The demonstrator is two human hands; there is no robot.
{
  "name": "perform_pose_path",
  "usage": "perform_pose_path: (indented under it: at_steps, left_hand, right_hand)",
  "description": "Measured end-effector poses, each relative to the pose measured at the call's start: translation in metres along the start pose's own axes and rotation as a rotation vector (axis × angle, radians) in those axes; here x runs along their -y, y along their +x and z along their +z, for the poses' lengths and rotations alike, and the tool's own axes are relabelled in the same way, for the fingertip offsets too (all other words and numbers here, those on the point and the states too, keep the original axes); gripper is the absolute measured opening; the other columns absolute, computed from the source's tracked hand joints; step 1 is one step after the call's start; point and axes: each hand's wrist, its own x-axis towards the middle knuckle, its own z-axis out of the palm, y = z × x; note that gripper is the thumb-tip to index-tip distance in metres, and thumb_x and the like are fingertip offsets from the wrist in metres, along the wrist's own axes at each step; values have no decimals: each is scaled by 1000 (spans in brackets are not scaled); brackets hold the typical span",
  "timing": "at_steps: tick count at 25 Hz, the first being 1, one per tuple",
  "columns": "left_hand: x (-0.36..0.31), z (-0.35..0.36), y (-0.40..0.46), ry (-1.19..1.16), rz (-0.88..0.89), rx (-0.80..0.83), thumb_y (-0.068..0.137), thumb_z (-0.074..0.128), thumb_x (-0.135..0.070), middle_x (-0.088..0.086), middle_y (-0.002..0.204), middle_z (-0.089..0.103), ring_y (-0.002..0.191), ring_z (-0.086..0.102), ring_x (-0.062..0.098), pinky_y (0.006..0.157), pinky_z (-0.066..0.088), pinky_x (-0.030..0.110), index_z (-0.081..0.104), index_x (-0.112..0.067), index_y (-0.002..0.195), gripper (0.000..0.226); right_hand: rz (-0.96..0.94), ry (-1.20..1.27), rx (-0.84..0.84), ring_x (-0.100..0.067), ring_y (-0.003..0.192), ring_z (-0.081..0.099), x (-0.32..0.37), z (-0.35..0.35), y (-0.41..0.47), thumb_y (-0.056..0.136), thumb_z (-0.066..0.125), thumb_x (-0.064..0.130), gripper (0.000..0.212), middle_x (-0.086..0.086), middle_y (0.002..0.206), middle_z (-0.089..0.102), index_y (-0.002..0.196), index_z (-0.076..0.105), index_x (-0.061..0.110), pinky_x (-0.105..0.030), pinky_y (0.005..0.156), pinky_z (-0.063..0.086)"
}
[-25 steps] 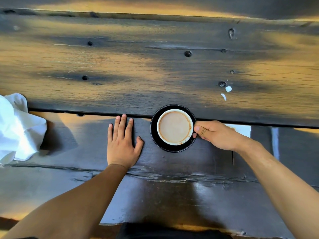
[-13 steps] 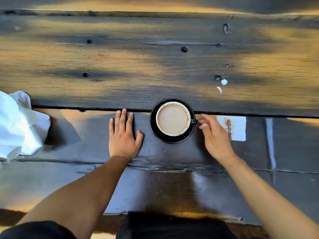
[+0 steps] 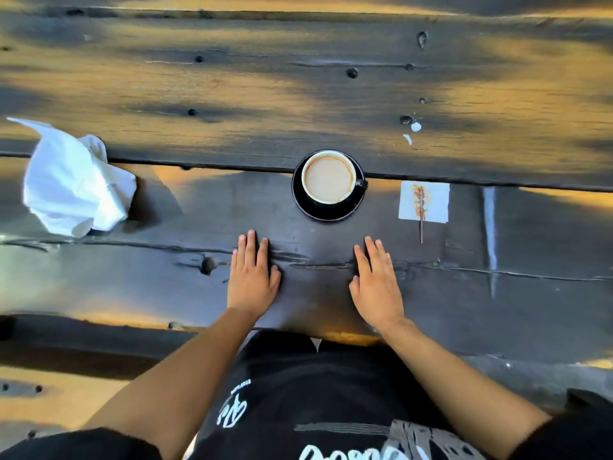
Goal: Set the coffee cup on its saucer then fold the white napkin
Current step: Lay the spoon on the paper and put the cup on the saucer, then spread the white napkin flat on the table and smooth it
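Dark wooden table (image 3: 139, 287): your left hand (image 3: 252, 277) and right hand (image 3: 376, 283) lie flat, empty; coffee cup (image 3: 329, 177) sits on saucer (image 3: 326, 212), white napkin (image 3: 74, 180) crumpled.

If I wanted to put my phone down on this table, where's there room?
Widest free patch: the far plank beyond the coffee cup and saucer. Also bare: the wood between the white napkin and saucer. Tighter near the edge, where the left hand and right hand lie flat, and by the stained paper.
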Motion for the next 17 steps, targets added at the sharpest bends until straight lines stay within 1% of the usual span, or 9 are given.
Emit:
perform_pose_path:
  at_steps: [3, 6, 8, 9, 11, 12, 14, 15, 17]
  left_hand:
    - [9, 3, -47, 34, 10, 109, 89, 33, -38, 19, 163, 22, 152, 19, 37, 121, 25, 53, 40, -4, 148, 69]
    - [24, 2, -80, 48, -7, 160, 89, 50, -27, 17, 163, 26, 151, 25, 33, 118, 32, 49, 44, -5, 146, 61]
    - [40, 0, -96, 68, -28, 156, 86, 57, -22, 18, 154, 40, 141, 41, 37, 107, 44, 50, 52, -6, 140, 56]
    - [48, -1, -102, 74, -40, 149, 84, 55, -23, 17, 144, 49, 129, 50, 39, 98, 50, 50, 57, -7, 133, 51]
    - [65, -5, -108, 78, -63, 141, 84, 52, -23, 16, 118, 58, 104, 58, 41, 81, 54, 49, 63, -8, 114, 35]
    - [74, -8, -111, 56, -89, 149, 86, 52, -21, 16, 109, 58, 98, 59, 41, 77, 53, 48, 63, -7, 105, 27]
    - [93, -16, -113, 8, -140, 187, 91, 50, -19, 17, 105, 59, 95, 60, 41, 75, 50, 47, 62, -5, 97, 19]
    - [106, -18, -114, -8, -156, 202, 93, 48, -20, 16, 106, 61, 96, 60, 40, 75, 50, 45, 60, -6, 94, 19]
    - [134, -23, -116, -39, -142, 232, 93, 45, -23, 15, 104, 65, 95, 61, 37, 72, 52, 41, 58, -10, 86, 20]
  right_hand:
    - [-10, -48, 79, -30, 156, -1, 0, 2, -15, 96, 49, 17, 69, -13, 168, 6, 158, 21, 9, -44, 127, 8]
    - [18, -45, 115, -30, 156, -5, 7, 7, -31, 92, 50, 14, 75, -13, 168, 1, 159, 17, 10, -42, 127, 6]
    - [41, -31, 127, -29, 156, -5, 14, 10, -45, 89, 51, 12, 77, -13, 168, 1, 159, 17, 11, -41, 127, 7]
    - [53, -16, 134, -28, 156, -4, 17, 12, -53, 89, 50, 12, 76, -12, 168, 2, 159, 18, 12, -40, 127, 9]
    - [94, 32, 135, -29, 155, 5, 24, 16, -67, 89, 51, 13, 69, -13, 166, 11, 155, 29, 11, -39, 125, 18]
    - [122, 53, 120, -29, 152, 15, 29, 19, -75, 89, 52, 14, 63, -14, 162, 21, 150, 38, 11, -39, 123, 25]
    - [174, 86, 70, -28, 136, 35, 41, 28, -88, 88, 53, 15, 46, -11, 143, 41, 133, 56, 10, -39, 111, 39]
    - [197, 98, 62, -28, 127, 41, 49, 33, -93, 89, 53, 16, 38, -9, 132, 47, 125, 61, 11, -38, 105, 43]
    - [241, 144, 87, -28, 116, 48, 71, 46, -101, 91, 52, 16, 28, -8, 119, 52, 116, 65, 12, -36, 101, 42]
